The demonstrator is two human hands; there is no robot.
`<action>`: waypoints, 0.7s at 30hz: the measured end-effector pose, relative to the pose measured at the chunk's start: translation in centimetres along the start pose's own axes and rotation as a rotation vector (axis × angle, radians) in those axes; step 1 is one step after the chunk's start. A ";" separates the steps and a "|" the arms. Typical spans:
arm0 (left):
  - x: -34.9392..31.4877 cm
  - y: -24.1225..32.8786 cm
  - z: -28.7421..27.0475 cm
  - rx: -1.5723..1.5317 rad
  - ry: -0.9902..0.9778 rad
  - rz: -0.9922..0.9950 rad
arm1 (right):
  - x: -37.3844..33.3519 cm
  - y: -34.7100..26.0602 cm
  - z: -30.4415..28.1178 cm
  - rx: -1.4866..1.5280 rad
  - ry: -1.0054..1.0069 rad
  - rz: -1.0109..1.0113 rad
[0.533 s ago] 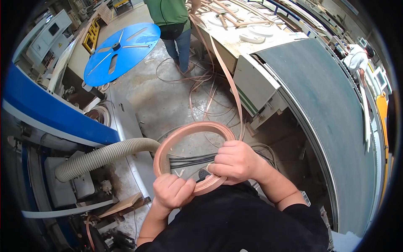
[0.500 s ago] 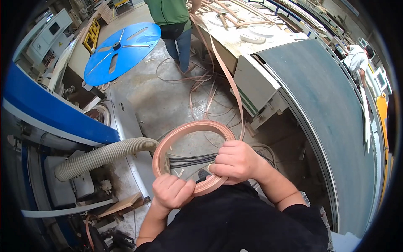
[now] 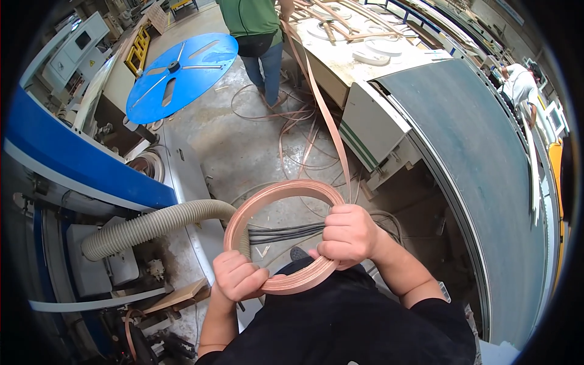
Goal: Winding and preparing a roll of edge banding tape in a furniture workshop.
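Note:
In front of my torso I hold a round coil of pinkish-brown edge banding point(image 3: 286, 190), wound in several layers. My left hand point(image 3: 239, 276) is closed around its lower left part. On the right side, my right hand point(image 3: 348, 236) grips the coil with curled fingers, the thumb side toward the ring's inside. From beside the right hand, a loose length of the same banding strip point(image 3: 328, 115) runs up and away toward the far worktable. More loops of strip point(image 3: 289, 131) lie tangled on the floor beyond.
A ribbed grey hose point(image 3: 152, 225) and a blue-and-white machine point(image 3: 91, 152) stand on my left, with a blue slotted disc point(image 3: 207, 72) farther off. A dark conveyor belt point(image 3: 462, 158) curves along my right. A person in green point(image 3: 252, 21) stands by the cluttered worktable point(image 3: 337, 64).
My left hand has shifted left and slightly down along the coil's rim. The right hand has moved a little right. The coil sits slightly lower, and the view has shifted a little.

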State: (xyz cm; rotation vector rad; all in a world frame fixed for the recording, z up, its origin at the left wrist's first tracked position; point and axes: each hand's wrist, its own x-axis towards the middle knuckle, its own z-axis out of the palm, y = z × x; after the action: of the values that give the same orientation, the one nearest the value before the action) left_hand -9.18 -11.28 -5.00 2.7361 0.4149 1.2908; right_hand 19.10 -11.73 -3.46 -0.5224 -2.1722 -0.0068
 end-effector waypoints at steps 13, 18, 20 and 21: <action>-1.2 -1.6 1.8 -0.257 0.228 -0.326 | -0.9 2.0 -1.3 0.209 0.200 0.249; -4.6 -4.9 5.0 -0.787 0.335 -0.966 | 0.6 4.6 -3.0 0.541 0.231 0.958; -3.2 -5.0 6.9 -0.971 0.341 -1.042 | 0.5 7.0 -2.7 0.574 0.242 1.012; -3.0 -4.7 8.2 -1.158 0.475 -1.021 | 1.1 7.6 -3.0 0.677 0.246 1.114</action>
State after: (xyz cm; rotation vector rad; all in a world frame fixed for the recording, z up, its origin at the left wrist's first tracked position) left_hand -5.68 -7.27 -13.33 1.0065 0.6644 1.2053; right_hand 23.67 -4.95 -2.14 -1.1534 -1.2761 1.1424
